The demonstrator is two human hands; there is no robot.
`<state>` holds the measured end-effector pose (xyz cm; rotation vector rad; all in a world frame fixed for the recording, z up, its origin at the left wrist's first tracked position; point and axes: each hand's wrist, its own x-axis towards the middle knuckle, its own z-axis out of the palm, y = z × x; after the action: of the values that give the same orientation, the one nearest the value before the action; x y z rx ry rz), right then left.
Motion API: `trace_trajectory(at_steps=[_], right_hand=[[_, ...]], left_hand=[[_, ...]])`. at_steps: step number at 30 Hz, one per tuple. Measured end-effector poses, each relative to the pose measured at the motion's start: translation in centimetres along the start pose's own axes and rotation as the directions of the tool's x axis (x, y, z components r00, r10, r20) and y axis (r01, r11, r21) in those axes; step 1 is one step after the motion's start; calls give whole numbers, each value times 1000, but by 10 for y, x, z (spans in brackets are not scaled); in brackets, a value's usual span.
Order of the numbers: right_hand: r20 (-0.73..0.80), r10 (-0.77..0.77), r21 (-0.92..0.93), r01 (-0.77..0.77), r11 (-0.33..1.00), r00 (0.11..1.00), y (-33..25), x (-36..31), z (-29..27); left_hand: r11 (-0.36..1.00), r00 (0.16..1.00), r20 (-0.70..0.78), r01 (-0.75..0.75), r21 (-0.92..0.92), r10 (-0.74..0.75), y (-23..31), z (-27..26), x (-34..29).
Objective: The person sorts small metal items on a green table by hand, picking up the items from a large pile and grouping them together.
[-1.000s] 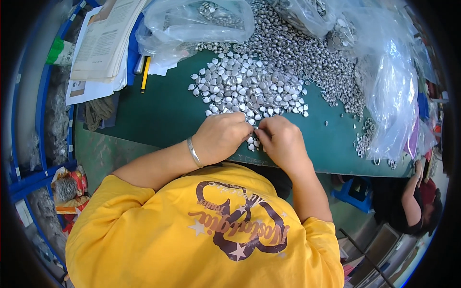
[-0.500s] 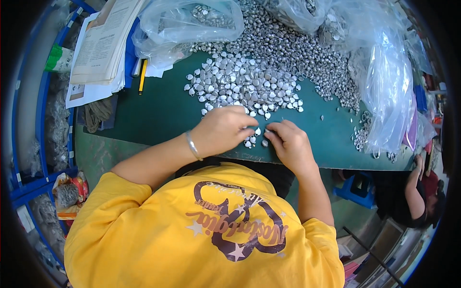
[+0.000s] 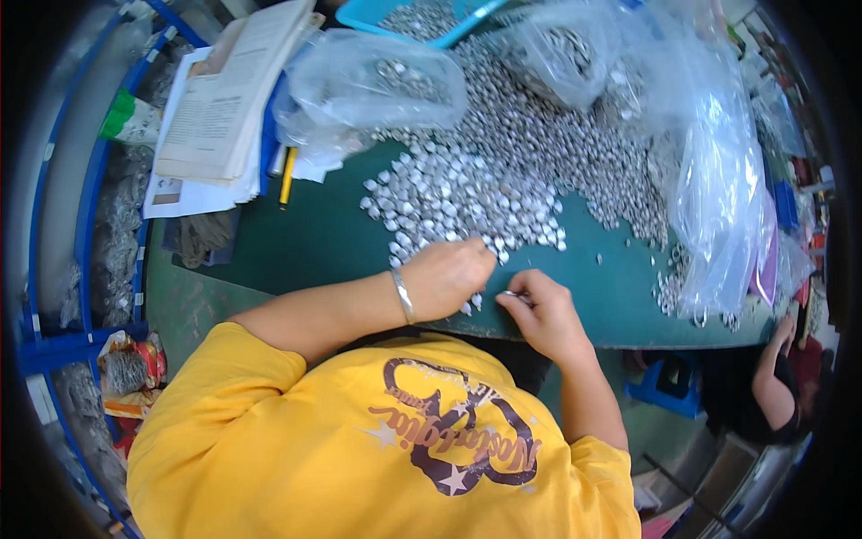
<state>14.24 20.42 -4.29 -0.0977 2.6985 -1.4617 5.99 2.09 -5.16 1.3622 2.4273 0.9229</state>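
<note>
Showing stacked papers [image 3: 211,126] at left, then a slim yellow tool [image 3: 287,178] on the green tabletop [image 3: 301,238]. Curling the left hand [image 3: 446,278] downward at the near edge of a pile of silvery heart-shaped pieces [image 3: 462,193]; cannot tell if gripping anything. Just below, showing a few loose pieces [image 3: 475,301]. Apart from that hand, pinching a small metal piece [image 3: 518,295] in the right hand [image 3: 549,314]. Farther right, showing a clear plastic bag [image 3: 718,220].

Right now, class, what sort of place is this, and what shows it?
Probably a workshop: small silvery metal pieces heaped on a dark green table, clear plastic bags holding more, and blue-framed shelves at left.
</note>
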Motion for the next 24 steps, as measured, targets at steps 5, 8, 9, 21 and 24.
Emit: trace_trajectory(at_steps=[5, 8, 9, 21, 24], right_hand=[[204, 283, 963, -243, 111, 937, -9, 44, -21], [302, 174, 953, -301, -30, 937, -45, 72, -24], [331, 124, 943, -330, -34, 935, -63, 82, -24], [98, 246, 945, -168, 281, 964, -144, 250, 31], [-98, 50, 670, 28, 742, 994, -105, 237, 4]], left_hand=[[868, 990, -93, 43, -494, -103, -2, -22, 11], [-153, 871, 241, 193, -969, -427, 2, -75, 8], [-196, 909, 146, 72, -978, -391, 3, -96, 8], [-55, 591, -142, -302, -952, -794, -106, -186, 75], [252, 610, -323, -203, -946, -723, -64, -172, 70]])
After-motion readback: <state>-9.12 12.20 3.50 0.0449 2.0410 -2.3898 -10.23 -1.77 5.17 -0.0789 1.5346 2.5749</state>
